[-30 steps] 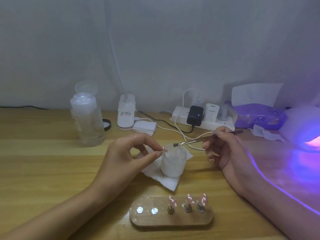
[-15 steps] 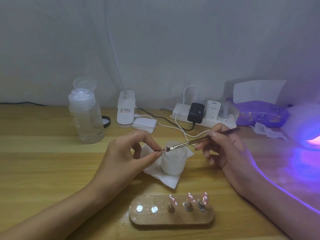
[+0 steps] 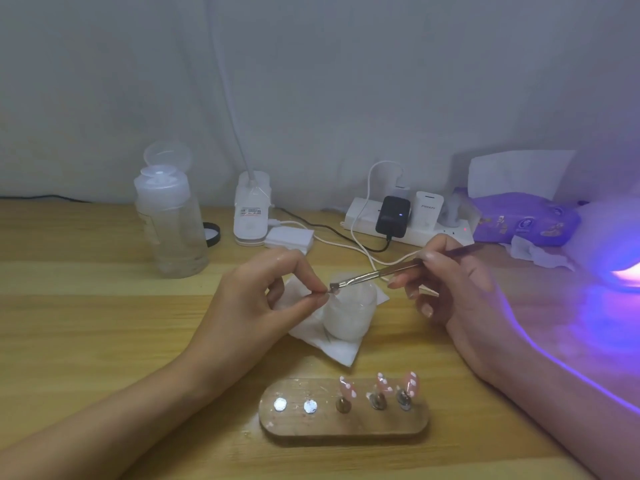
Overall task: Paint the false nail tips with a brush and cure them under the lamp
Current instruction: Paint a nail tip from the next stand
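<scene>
Pale wood tabletop runs back to a grey-white wall, and a violet glow spills in from the curing lamp, well out beyond the right hand. Between the two hands a frosted jar stands on a folded tissue. The left hand is held up just beside the jar's rim. Its thumb and forefinger are pinched together on something very small, most likely a false nail tip, though it is too tiny to make out clearly; the other fingers curl loosely behind. The right hand grips a slim brush like a pen, fingers closed round the handle, and the bristles touch the spot where the left hand's pinch closes. Nearer the person than both hands lies a wooden stand. It carries three pink tips with white dots on the pegs towards the right hand, and two metal spots on the left-hand side are bare.

Judging by this, the step in hand is painting one tip held free of the stand, and that tip is not yet cured. The next move seems to call for light, steady strokes and a firm pinch so the tip neither twists nor slips. After that comes a careful carry past the right hand to the lamp without smearing the wet coat
</scene>
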`<state>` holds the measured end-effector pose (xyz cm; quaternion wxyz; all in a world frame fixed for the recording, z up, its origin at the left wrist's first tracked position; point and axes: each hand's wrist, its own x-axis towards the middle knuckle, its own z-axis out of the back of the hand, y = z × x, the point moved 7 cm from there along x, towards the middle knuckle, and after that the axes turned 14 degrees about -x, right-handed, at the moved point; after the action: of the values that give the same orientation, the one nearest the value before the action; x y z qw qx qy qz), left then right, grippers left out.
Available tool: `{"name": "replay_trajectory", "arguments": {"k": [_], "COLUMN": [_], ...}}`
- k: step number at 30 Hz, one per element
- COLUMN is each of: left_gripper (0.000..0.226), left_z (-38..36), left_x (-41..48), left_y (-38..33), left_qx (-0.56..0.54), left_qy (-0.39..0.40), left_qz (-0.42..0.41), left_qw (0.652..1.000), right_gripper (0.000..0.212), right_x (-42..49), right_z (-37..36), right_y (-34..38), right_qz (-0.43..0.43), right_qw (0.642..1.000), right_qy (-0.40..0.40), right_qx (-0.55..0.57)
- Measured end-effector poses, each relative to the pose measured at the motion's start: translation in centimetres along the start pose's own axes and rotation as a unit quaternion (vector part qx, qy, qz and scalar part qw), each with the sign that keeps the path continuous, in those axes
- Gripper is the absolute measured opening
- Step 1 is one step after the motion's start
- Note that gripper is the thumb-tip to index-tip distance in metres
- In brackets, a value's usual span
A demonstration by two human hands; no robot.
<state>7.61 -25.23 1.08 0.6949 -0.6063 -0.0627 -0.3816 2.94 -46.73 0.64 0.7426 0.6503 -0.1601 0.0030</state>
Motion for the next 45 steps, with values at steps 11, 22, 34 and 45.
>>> {"name": "replay_trajectory", "arguments": {"k": [11,22,34,45], "left_gripper": [0.013,0.013,0.012,0.013], "left_z": [-0.03,-0.14,-0.09,-0.08], "left_x": [-0.09,-0.1,-0.09,-0.08], "left_y": [-0.55,-0.63,-0.66,0.12], "left_qx": [0.013,0.013,0.017,0.001], "left_qy": [0.003,0.005,-0.001,0.006], "left_qz": [-0.017,-0.02,-0.019,0.014], "left_qw": [1.0,1.0,1.0,1.0], "right_gripper": [0.02,0.029,0.02,0.024], "right_x": [0.08,0.11,0.08,0.11], "right_z": [0.52,0.6,0.1,0.59], "right_y": [-0.4,-0.22,-0.19,-0.17], "right_qz": [-0.013,-0.003,0.0,0.007], "right_qw": [0.999,0.999,1.0,0.999], "right_qy": [-0.03,-0.033,-0.016,-0.035], "right_qx": [-0.014,0.01,-0.012,-0.01]}}
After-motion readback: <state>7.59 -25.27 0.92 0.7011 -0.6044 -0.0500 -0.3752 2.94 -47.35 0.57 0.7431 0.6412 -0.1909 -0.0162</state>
